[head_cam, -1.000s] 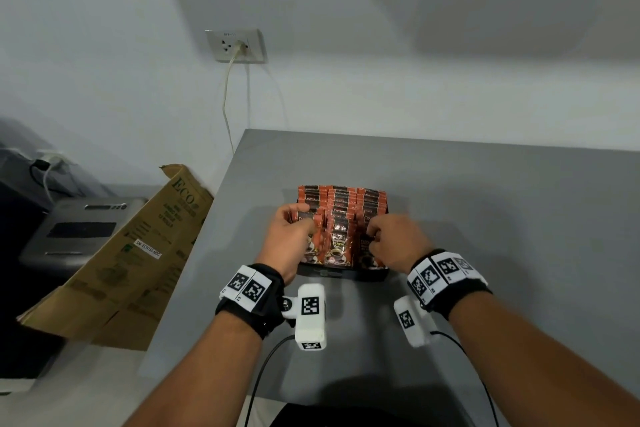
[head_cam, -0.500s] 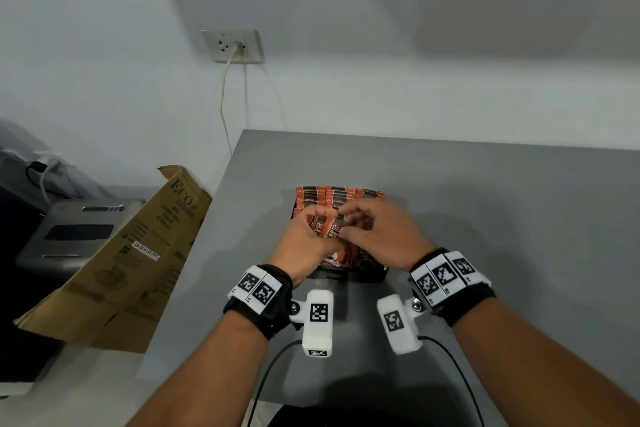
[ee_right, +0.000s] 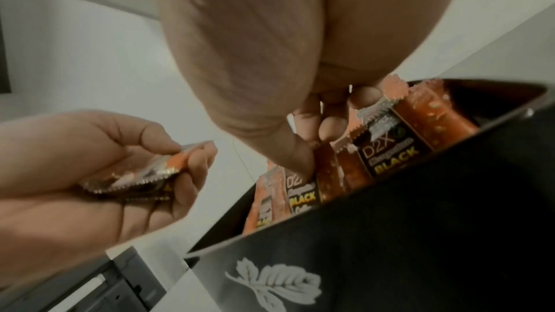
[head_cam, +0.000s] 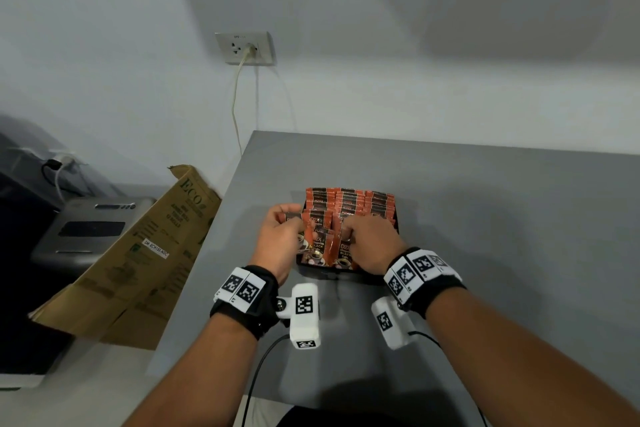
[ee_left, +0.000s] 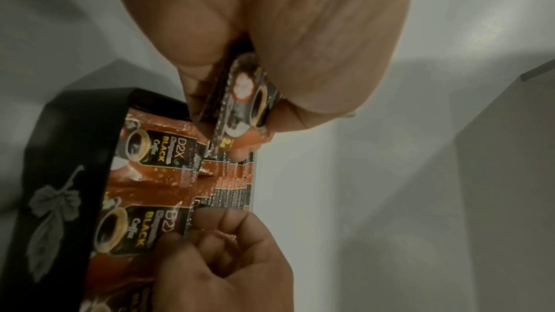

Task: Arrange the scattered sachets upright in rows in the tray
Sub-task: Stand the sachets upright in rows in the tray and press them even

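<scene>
- The sachets (head_cam: 349, 208) — orange and black, printed "D2X BLACK Coffee" with a coffee cup — stand upright in close rows that fill the tray from its far end forward.
- The tray (ee_right: 390, 234) is black with a pale leaf motif on its outer wall; it sits on the grey table.
- A small bunch of loose sachets (ee_right: 144, 174) is held flat, just left of the tray.

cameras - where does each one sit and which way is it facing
Head: worn high, looks forward and down at the table and black tray; both forearms show.
Left wrist: looks along the left hand gripping a few sachets.
Right wrist: looks along the right hand, fingers among the tray's sachets.
All three share the tray and both hands.
</scene>
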{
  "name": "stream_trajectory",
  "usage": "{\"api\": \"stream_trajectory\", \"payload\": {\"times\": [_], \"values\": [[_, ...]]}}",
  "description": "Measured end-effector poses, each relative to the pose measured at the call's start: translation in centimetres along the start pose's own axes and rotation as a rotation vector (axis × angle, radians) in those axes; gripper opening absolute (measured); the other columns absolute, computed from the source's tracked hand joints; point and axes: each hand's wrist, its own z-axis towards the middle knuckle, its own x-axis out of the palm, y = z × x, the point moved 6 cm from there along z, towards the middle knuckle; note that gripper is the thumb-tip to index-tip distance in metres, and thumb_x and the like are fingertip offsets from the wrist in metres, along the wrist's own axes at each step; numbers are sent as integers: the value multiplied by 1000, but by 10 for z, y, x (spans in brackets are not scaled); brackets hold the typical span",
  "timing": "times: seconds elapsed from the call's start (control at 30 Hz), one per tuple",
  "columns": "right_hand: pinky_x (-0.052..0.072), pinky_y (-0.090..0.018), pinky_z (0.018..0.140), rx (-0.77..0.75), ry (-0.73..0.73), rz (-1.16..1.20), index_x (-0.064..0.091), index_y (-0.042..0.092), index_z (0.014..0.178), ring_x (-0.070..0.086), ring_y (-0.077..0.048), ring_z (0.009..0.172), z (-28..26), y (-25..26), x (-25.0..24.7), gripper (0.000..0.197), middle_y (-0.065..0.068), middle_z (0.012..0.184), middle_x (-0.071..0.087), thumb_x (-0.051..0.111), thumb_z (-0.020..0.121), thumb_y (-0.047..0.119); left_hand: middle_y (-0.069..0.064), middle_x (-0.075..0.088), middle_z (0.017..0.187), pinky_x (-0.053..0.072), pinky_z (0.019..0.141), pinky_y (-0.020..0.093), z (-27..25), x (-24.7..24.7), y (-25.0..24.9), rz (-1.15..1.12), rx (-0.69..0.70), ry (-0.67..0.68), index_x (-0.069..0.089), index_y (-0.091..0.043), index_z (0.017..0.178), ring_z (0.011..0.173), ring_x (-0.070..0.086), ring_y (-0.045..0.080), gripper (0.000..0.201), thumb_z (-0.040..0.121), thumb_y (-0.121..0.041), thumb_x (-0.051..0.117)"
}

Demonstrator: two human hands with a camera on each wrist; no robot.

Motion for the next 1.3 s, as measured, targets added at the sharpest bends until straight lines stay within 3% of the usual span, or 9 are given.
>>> {"api": "stream_trajectory", "payload": {"times": [0.37,0.57,0.7,0.8,0.9,1.07,1.13,1.23,1.3], "values": [[50,-38,92,-50,-139,-51,70,18,95,58,-20,93,3,0,5,21,0,96,66,60,86,1,11,72,90,57,70,42,5,-5,11,142,48,30,57,-14,105,72,66,23,38,82,15,60],[50,-12,75,-106,-117,522,69,24,111,63,1,80,-5,11,-12,30,11,94,69,71,83,14,18,73,95,56,79,50,1,13,17,219,55,233,61,-12,105,78,68,29,46,69,14,75],[55,-21,73,-53,-209,569,72,26,95,68,-5,75,-4,-1,-23,20,8,82,72,73,84,9,20,71,95,56,67,40,1,20,17,224,46,253,61,-8,107,73,67,28,36,74,-1,73],[56,-24,72,29,-286,641,70,21,88,69,-7,74,-7,-21,-39,18,4,80,73,72,85,3,18,67,89,54,56,34,8,15,8,123,19,184,61,-9,97,63,64,25,19,91,2,47],[53,-17,69,66,-314,628,70,19,89,67,2,69,-9,-35,-48,18,5,80,73,70,86,2,12,63,76,47,57,34,20,9,-2,314,167,156,63,-18,97,59,55,23,21,94,-3,48],[55,-22,73,120,-358,576,69,23,86,69,-5,73,-11,-52,-50,19,5,79,73,72,84,4,5,62,68,41,46,24,24,10,2,706,315,249,60,-29,97,49,50,12,25,93,-4,58],[51,-14,67,116,-353,533,69,23,85,66,1,69,-14,-54,-50,20,6,78,72,71,84,3,-7,59,69,43,50,21,25,8,8,826,336,265,58,-30,94,54,52,7,25,92,-5,58],[45,-4,59,102,-323,462,69,18,88,62,10,63,-20,-54,-49,19,4,79,70,67,86,-1,-11,65,84,53,74,33,27,7,17,964,358,296,57,-36,89,80,62,16,26,89,-10,59],[45,-4,59,101,-293,406,68,18,89,64,5,66,-23,-54,-43,20,3,81,70,64,87,-2,-20,62,89,44,88,36,25,11,18,1112,440,294,61,-36,90,95,55,14,23,87,-13,61]]}}
